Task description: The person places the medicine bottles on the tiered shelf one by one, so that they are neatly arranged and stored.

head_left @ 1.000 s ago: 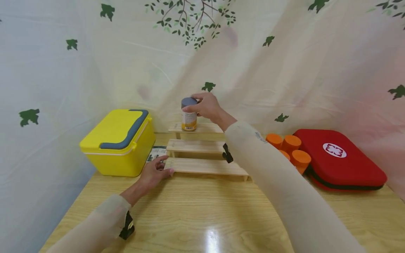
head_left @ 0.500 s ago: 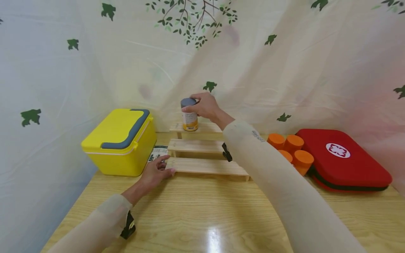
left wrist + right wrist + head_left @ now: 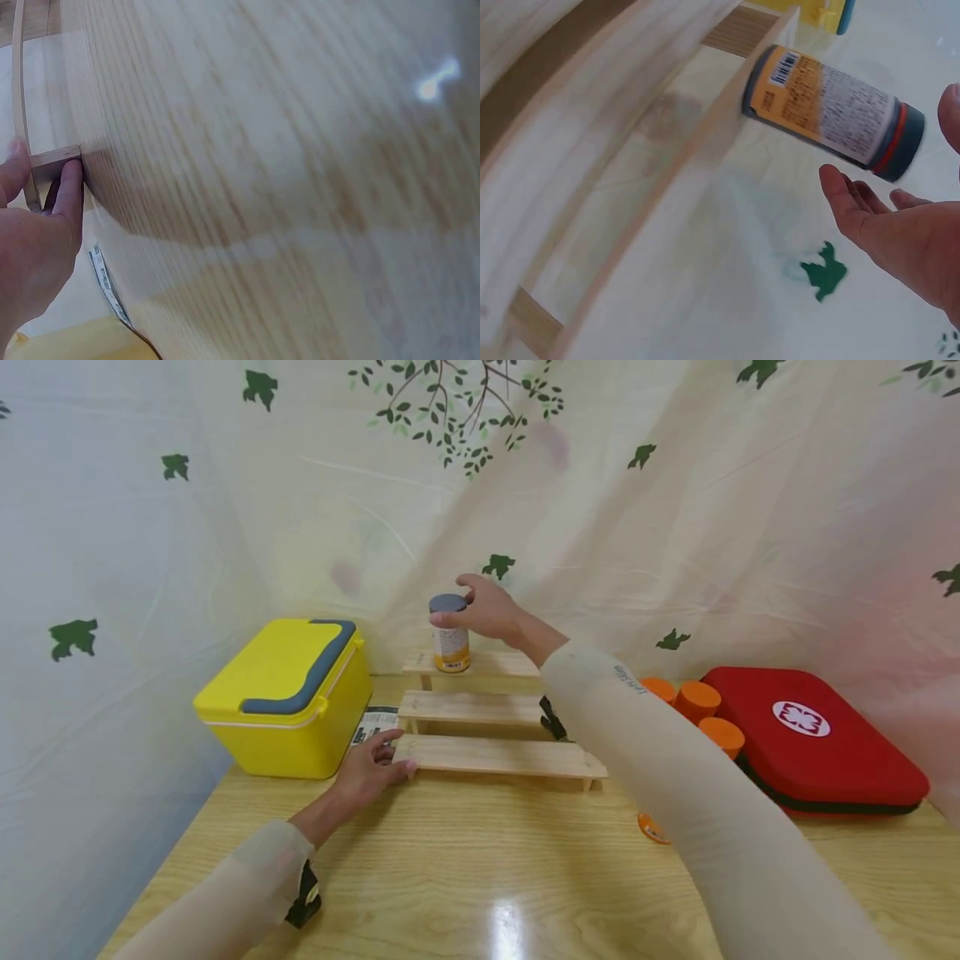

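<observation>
A jar (image 3: 451,647) with a dark grey lid and a white-and-orange label stands upright at the left of the top step of a three-step wooden rack (image 3: 498,753). My right hand (image 3: 491,607) is beside its lid, fingers spread. In the right wrist view a gap shows between the fingers of the right hand (image 3: 900,225) and the jar (image 3: 825,109). At the rack's lower left end my left hand (image 3: 363,777) pinches the bottom step. The left wrist view shows the thumb and a finger of the left hand (image 3: 37,247) around the rack's end (image 3: 56,159).
A yellow cooler box (image 3: 277,693) with a grey handle stands left of the rack, a printed item (image 3: 375,723) between them. At right are several orange-capped containers (image 3: 697,700) and a red case (image 3: 810,735). A small orange object (image 3: 654,828) shows beside the right sleeve.
My right fingers have let go of the jar and spread away from its lid, and the forearm has moved slightly right. The jar stays on the top step. My left hand has not moved.
</observation>
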`<state>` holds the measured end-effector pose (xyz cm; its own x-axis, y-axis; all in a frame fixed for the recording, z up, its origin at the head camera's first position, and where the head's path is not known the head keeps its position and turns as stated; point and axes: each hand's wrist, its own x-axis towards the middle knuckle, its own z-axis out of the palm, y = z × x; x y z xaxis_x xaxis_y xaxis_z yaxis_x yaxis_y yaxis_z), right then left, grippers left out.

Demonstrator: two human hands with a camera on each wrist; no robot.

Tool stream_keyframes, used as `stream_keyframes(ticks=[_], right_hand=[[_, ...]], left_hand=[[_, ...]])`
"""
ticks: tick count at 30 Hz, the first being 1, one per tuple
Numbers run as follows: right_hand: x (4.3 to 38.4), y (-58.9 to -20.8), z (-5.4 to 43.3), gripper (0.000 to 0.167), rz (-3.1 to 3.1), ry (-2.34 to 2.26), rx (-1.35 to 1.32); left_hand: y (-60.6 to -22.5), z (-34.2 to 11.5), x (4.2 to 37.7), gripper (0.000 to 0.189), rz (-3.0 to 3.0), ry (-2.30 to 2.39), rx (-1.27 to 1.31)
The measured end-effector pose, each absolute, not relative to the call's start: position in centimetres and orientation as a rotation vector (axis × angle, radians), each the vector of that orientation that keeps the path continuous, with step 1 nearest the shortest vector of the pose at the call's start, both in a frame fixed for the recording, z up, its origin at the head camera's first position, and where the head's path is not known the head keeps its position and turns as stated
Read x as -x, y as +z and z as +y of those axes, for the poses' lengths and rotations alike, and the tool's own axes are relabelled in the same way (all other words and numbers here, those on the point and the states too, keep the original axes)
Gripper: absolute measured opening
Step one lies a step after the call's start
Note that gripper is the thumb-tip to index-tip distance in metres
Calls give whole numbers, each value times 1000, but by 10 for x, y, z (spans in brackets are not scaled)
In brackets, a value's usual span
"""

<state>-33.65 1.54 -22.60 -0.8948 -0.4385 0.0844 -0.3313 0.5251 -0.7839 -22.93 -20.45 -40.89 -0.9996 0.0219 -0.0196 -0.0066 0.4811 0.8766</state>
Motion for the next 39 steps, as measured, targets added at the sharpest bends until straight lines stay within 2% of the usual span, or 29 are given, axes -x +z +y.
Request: stream_keyframes(ticks=[8, 12, 19, 25, 32, 39], right_hand=[[307, -189, 63, 80, 2746, -1134, 797], [284, -184, 93, 75, 2820, -1085, 791], [232, -202, 156, 69, 2826, -1108, 776], [194, -216, 211, 71, 2890, -1080, 614], [176, -241, 260, 75, 3008, -970, 460], [166, -266, 284, 69, 3049, -963, 406]], left_hand=[[-410, -204, 230, 59, 2680, 1583, -27], [-410, -206, 228, 60, 2702, 1550, -34], [-409, -209, 227, 59, 2687, 1536, -34], [-410, -206, 229, 60, 2694, 1518, -50], [-409, -206, 228, 61, 2701, 1513, -45], [-410, -207, 227, 60, 2694, 1532, -58]])
